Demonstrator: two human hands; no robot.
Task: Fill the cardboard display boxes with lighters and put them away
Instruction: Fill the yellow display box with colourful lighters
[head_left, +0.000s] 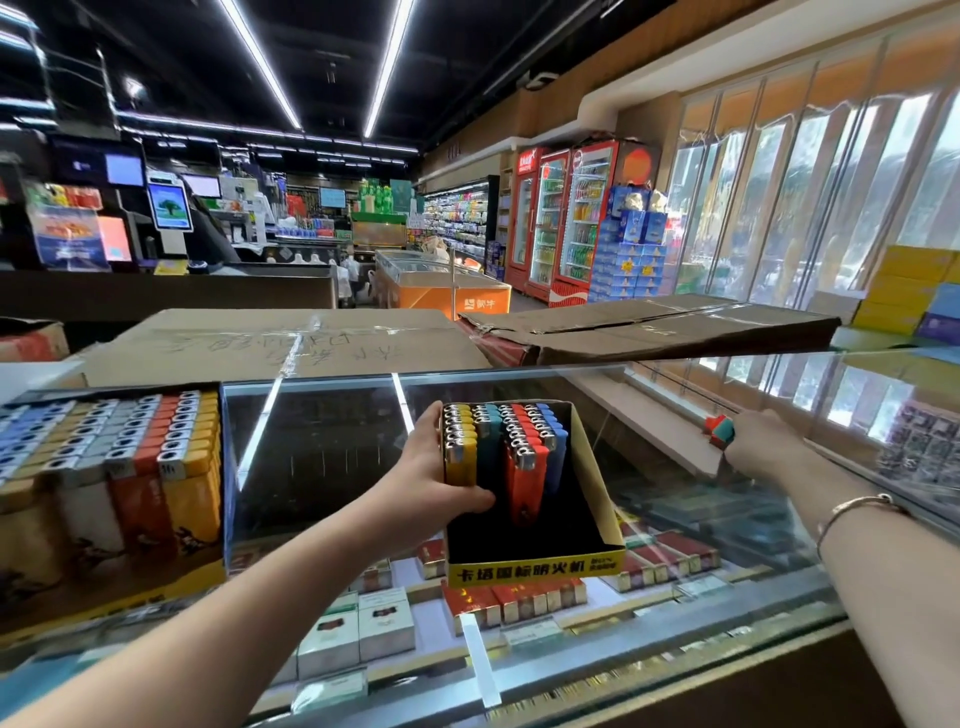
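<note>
Left hand: (436, 467) grips the left wall of the yellow display box (597, 499), thumb up along the outer side, fingers curled in front of the yellow lighters at its base.
Right hand: (763, 441) reaches out to the right, well apart from the box, fingers closed round a small bunch of lighters (719, 428), red and teal ends showing; a bracelet (852, 506) sits on the wrist.
Yellow display box: cardboard, black inside, printed front lip, on the glass counter top (322, 441) near the middle.
Box contents: lighters standing upright in rows at the back half, yellow, teal, red and blue columns (498, 441); the front half shows bare black floor.
Second display box: (109, 467) at the left end of the counter, packed full with pale blue, tan, grey, orange and yellow lighters.
Under the glass: cigarette packs (519, 600) in red and white rows with shelf labels.
Behind the counter: two flat brown cartons (280, 340), taped, the left one with handwriting.
Right background: stacked yellow cartons (909, 286) by the glazed shopfront.
Far background: red drink coolers (566, 223), an orange chest freezer (447, 293), checkout screens at left.
</note>
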